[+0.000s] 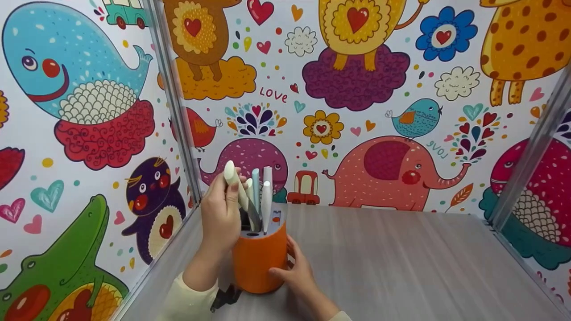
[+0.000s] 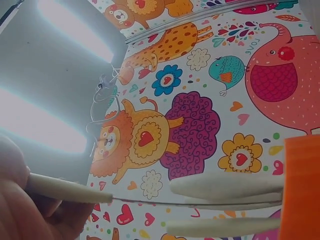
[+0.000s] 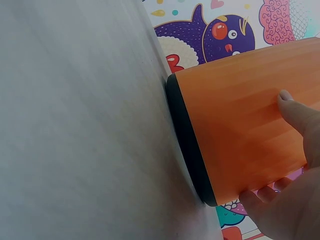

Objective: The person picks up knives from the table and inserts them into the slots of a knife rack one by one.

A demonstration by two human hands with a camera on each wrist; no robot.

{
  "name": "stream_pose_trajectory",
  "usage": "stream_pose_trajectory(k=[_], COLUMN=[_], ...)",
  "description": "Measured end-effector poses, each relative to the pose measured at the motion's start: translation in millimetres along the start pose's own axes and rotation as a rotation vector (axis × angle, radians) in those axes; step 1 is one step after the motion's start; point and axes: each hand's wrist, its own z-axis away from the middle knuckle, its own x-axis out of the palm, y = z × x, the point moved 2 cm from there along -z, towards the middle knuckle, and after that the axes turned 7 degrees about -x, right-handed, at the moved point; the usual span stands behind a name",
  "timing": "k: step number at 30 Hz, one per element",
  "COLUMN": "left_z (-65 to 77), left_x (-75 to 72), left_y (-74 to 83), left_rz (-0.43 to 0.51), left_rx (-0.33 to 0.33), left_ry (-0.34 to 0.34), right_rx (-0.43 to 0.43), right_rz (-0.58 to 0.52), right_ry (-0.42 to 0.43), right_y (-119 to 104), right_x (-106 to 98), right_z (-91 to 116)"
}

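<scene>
An orange knife block (image 1: 260,261) with a grey slotted top stands upright on the table. My left hand (image 1: 218,218) grips the cream handle of a knife (image 1: 237,185), which leans toward the left. Its metal blade runs down toward the block's top; in the left wrist view part of the blade (image 2: 150,201) shows bare between handle and block. Several other handles stick up beside it, including a white one (image 1: 266,200) and a pale blue one (image 1: 256,187). Low on the block's right side, my right hand (image 1: 301,267) holds it, thumb in front and fingers behind.
A small black object (image 1: 226,298) lies on the table left of the block, partly hidden by the left sleeve. The grey wood-grain table (image 1: 392,258) extends to the right. Walls with printed cartoon animals (image 1: 383,174) enclose the back and sides.
</scene>
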Motion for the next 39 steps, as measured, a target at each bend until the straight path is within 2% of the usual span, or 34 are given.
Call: stream_pose_trajectory(k=[9, 18, 23, 27, 31, 34, 37, 39], left_z=[5.7, 25.3, 32.1, 35.7, 36.3, 39.7, 51.4, 65.1], left_x=[20.9, 39.7, 45.3, 46.9, 48.0, 48.2, 49.8, 55.4], left_y=[-18.5, -44.3, -50.8, -52.4, -53.6, -52.9, -47.7, -41.6], left_rz=[-0.04, -0.078, -0.1, -0.116, -0.137, -0.157, -0.25, -0.324], left_rx=[-0.11, -0.206, -0.236, -0.245, -0.2, -0.132, 0.0, 0.113], left_ry=[-0.093, -0.162, -0.168, -0.138, -0.042, 0.061, 0.144, 0.153], right_rx=[-0.01, -0.006, 0.002, -0.011, -0.024, -0.028, -0.041, -0.087], right_rz=[0.0, 0.004, -0.009, -0.009, 0.007, 0.007, 0.013, 0.036], right_ry=[-0.006, 0.023, 0.036, 0.03, 0.033, 0.024, -0.013, -0.06], right_y=[1, 3, 1, -1, -1, 0, 1, 2], right_x=[-1, 0, -2, -2, -2, -1, -1, -6], right_z=[2, 6, 6, 7, 7, 7, 9, 11])
